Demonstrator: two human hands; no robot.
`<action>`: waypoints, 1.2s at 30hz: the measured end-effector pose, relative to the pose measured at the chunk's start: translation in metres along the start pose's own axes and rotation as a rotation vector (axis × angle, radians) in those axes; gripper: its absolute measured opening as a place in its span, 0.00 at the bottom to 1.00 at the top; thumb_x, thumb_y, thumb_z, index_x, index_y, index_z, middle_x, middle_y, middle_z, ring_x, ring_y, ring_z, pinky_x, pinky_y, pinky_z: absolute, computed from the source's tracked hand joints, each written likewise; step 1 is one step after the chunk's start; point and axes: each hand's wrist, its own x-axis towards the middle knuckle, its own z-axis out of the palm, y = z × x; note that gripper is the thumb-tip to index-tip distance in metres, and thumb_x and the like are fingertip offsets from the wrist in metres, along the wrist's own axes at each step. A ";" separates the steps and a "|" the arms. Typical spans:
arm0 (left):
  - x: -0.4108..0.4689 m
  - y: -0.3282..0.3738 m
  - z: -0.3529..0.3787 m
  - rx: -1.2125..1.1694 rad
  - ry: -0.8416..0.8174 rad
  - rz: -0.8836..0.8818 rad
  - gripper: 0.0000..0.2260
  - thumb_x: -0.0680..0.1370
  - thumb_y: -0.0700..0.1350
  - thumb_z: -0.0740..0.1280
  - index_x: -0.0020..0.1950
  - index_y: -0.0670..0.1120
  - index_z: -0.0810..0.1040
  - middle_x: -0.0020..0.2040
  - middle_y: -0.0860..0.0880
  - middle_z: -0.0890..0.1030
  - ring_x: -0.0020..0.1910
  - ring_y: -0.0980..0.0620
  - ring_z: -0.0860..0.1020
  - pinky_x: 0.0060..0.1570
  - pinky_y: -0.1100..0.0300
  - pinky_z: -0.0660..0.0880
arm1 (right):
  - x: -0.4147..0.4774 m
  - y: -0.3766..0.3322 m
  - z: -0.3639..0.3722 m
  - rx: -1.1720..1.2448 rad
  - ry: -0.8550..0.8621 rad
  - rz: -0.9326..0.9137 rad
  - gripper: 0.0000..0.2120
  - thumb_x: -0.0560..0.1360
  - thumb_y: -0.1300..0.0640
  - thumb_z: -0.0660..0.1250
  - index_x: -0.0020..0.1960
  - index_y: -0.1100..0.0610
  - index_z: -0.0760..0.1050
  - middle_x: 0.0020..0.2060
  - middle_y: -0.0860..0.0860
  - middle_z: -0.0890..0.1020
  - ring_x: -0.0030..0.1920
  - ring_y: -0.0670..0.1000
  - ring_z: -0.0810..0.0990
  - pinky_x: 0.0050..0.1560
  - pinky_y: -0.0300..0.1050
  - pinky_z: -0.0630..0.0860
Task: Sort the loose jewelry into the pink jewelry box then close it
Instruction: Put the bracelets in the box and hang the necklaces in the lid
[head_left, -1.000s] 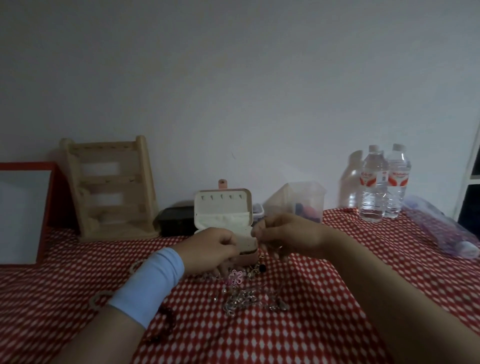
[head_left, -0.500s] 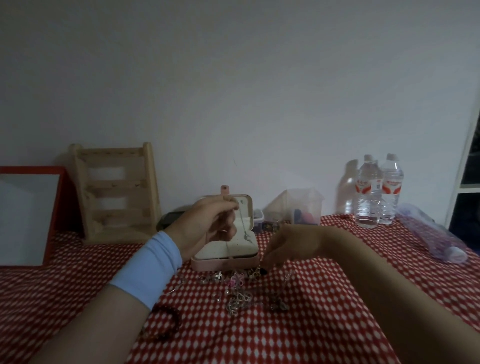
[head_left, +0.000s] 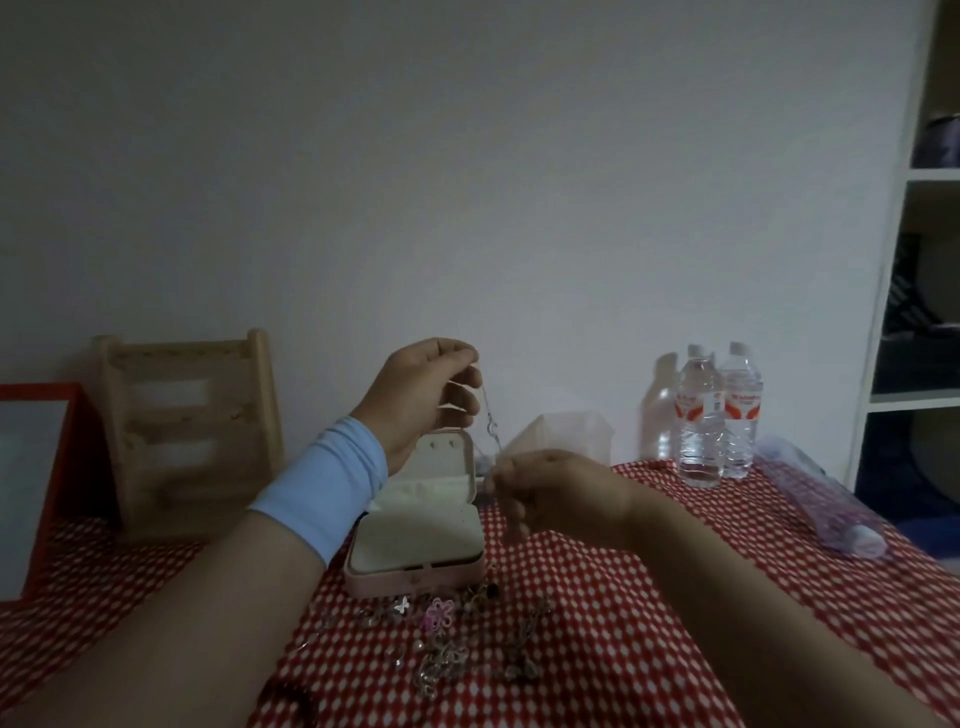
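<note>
Pinched btwn thumb & forefinger, your left hand (head_left: 423, 397) has the top of the thin silver chain necklace (head_left: 490, 423). Your right hand (head_left: 556, 493) now nips its lower end; half a sec ago it was down by the pile. Left has risen too, so the chain hangs stretched above the far right corner of the open pink jewelry box (head_left: 415, 574), not yet inside. On the box's near side, the tangled heap of loose jewelry (head_left: 447, 644) looks mostly unsorted, so it's prob. early days.
</note>
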 end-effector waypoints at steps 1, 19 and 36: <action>0.004 0.000 0.000 0.000 0.028 0.012 0.06 0.81 0.40 0.63 0.46 0.43 0.77 0.36 0.47 0.77 0.29 0.50 0.75 0.29 0.59 0.73 | -0.002 0.000 -0.004 -0.024 0.024 0.011 0.14 0.83 0.51 0.59 0.46 0.54 0.79 0.38 0.52 0.75 0.40 0.53 0.75 0.50 0.50 0.75; 0.072 -0.103 0.029 0.824 0.043 -0.145 0.08 0.77 0.42 0.62 0.40 0.45 0.79 0.41 0.47 0.83 0.42 0.46 0.82 0.47 0.54 0.78 | -0.002 0.044 -0.080 -0.400 0.473 0.417 0.13 0.80 0.49 0.67 0.51 0.60 0.80 0.38 0.52 0.81 0.31 0.45 0.79 0.32 0.37 0.77; 0.037 -0.146 0.095 1.158 -0.626 -0.308 0.17 0.71 0.59 0.72 0.47 0.46 0.85 0.47 0.50 0.85 0.47 0.51 0.81 0.47 0.58 0.78 | -0.013 0.101 -0.114 -0.778 0.629 0.248 0.11 0.79 0.61 0.67 0.54 0.48 0.84 0.58 0.47 0.85 0.57 0.45 0.81 0.68 0.45 0.74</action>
